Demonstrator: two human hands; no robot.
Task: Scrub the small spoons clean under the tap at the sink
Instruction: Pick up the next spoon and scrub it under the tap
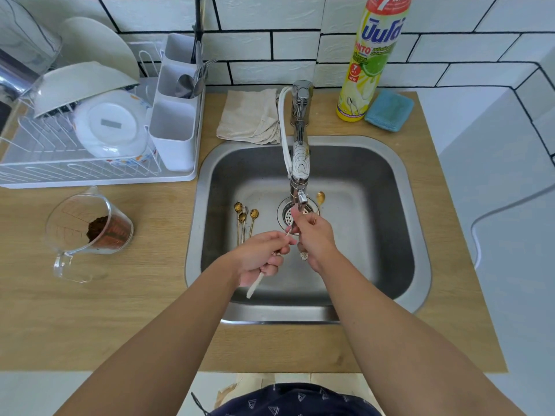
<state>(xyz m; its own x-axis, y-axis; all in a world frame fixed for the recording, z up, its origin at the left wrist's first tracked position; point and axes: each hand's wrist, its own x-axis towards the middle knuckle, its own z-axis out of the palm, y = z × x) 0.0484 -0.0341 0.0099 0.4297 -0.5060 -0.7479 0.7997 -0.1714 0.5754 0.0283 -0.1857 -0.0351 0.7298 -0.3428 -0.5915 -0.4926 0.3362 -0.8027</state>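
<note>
Countertop (144, 319) of pale wood fills the middle of the frame, with a steel sink (399, 235) set into it at centre. White dish rack (90, 172), upper left, holds bowls and plates, with a white cutlery caddy (174, 136) at its right end. Tap (300, 151) reaches from the back edge out over the drain (285, 213). Both forearms enter from the bottom edge and meet just below the spout.

Left hand (261, 256) has its fingers curled round a thin white brush handle (255, 286); the lower end of the handle sticks out below the palm, while the upper end runs between thumb and forefinger toward the other hand. Right hand (315, 235) pinches a small spoon (304, 256) close under the spout; its flower-shaped end shows below the palm, and the bowl is hidden by the fingers. Whether water is running cannot be told.

Three gold spoons (244, 220) lie side by side on the sink floor left of the drain, well apart from both hands; one more gold spoon (320, 199) lies just right of the drain.

Yellow detergent bottle (369, 61), upper right, reads "PINTO", "7 in 1" and "NEW" beneath large blue Thai lettering. Blue sponge (389, 111) lies just beside it. Beige cloth (249, 115) lies left of the tap base. Glass measuring jug (87, 232), left of the sink, lies tilted with brown powder inside.
</note>
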